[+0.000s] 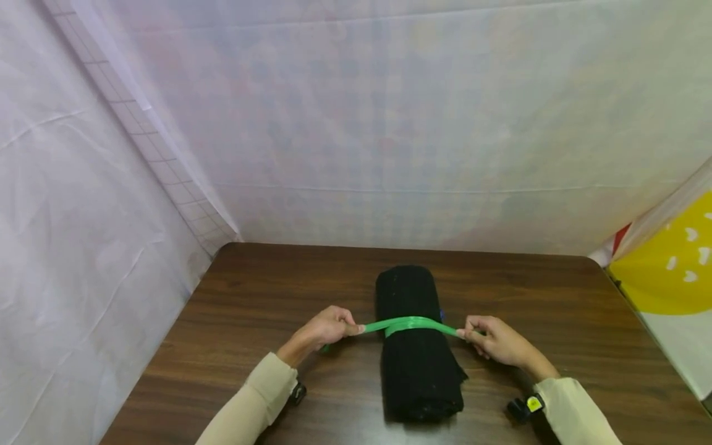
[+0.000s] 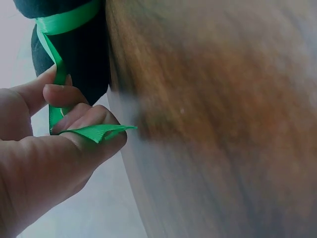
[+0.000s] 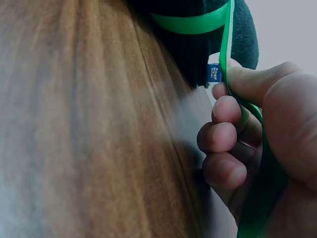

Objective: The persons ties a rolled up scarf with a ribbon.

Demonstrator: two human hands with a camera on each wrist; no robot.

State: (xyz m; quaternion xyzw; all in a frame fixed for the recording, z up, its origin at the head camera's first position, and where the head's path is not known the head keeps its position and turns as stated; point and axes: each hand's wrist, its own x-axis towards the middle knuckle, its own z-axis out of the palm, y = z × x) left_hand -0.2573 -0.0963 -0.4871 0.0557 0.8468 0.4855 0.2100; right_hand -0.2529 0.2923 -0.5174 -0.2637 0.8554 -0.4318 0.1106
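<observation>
A rolled black cloth [image 1: 418, 371] lies lengthwise on the wooden table, with a green ribbon [image 1: 413, 322] wrapped around its middle and crossed on top. To the left of the roll, my left hand [image 1: 329, 326] pinches one end of the ribbon between thumb and finger. In the left wrist view, the tail of that ribbon [image 2: 99, 132] trails over the curled fingers. My right hand [image 1: 497, 339] pinches the other end on the right side. Its spare length runs down through the palm in the right wrist view. Both ends are drawn outward from the crossing.
A small blue label [image 3: 214, 73] sticks out from the roll's right side. The dark wooden table [image 1: 267, 278] has white sheeting [image 1: 389, 123] behind it and on the left. At the far right hangs a yellow patterned cloth [image 1: 667, 266].
</observation>
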